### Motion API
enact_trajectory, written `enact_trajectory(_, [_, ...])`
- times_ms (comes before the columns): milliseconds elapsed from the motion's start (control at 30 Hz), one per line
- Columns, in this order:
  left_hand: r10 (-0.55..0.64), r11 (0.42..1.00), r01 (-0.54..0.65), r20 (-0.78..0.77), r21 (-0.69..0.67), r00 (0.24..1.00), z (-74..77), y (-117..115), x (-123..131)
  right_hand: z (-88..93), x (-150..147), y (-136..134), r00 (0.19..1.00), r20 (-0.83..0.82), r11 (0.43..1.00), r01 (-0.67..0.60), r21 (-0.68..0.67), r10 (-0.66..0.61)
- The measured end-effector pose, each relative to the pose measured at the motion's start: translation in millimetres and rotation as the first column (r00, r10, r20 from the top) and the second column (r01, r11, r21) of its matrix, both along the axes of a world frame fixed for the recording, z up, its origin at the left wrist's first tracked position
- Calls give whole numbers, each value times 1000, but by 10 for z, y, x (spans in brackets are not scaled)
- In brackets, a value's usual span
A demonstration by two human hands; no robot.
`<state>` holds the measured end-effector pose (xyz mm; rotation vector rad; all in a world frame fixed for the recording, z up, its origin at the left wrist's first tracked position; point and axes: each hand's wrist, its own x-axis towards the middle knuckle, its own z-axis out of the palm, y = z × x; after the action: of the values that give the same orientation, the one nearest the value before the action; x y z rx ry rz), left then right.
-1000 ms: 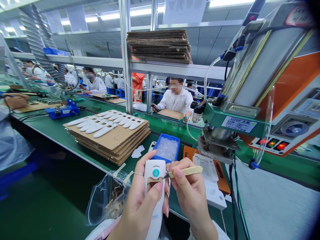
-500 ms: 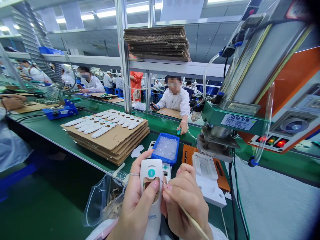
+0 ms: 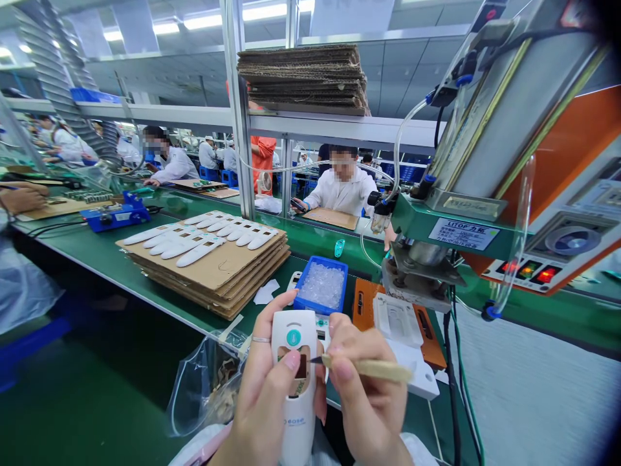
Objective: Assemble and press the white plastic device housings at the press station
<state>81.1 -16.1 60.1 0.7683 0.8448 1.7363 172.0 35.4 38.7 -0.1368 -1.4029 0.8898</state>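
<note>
My left hand [image 3: 259,395] is wrapped round a white handheld device shell [image 3: 297,388] with a teal button, held upright near the bottom middle. My thumb rests beside its brown rectangular window. My right hand [image 3: 369,404] pinches a thin wooden-handled tool [image 3: 373,369], lying almost level, with its dark tip at the window's right edge.
A blue tray of clear small parts [image 3: 323,287] sits just beyond my hands. A stack of cardboard sheets with several white shells [image 3: 206,252] lies to the left. A press machine [image 3: 466,213] and white fixture [image 3: 402,330] stand on the right. A clear plastic bag [image 3: 208,382] hangs at the green bench edge. Workers sit opposite.
My right hand has swung the tool from pointing down-right to almost level, its tip staying at the shell's window. The worker opposite has pulled a hand back, leaving a teal part on the bench.
</note>
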Motion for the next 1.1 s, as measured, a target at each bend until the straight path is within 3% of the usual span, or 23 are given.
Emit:
enact_trajectory(67, [-6, 1000, 5, 50, 0, 999, 19, 4, -3, -9, 11, -2, 995, -39, 983, 101, 151, -96])
enact_trajectory(167, [-23, 1000, 23, 57, 0, 998, 37, -1, 5, -12, 15, 24, 984, -10, 961, 173, 217, -175])
enact_trajectory(500, [83, 993, -79, 37, -92, 996, 120, -24, 69, -54, -7, 48, 987, 24, 969, 151, 196, -158])
enact_trajectory(700, [71, 995, -68, 31, -72, 997, 102, -19, 61, -59, 3, 59, 979, 49, 961, 186, 203, -200])
enact_trajectory(900, [57, 995, -55, 24, -84, 998, 62, -21, 37, -56, 10, 56, 985, 56, 975, 154, 158, -164])
enact_trajectory(1100, [88, 995, -91, -73, -35, 993, -12, -6, 1, -55, 32, 40, 976, 79, 954, 180, 241, -204])
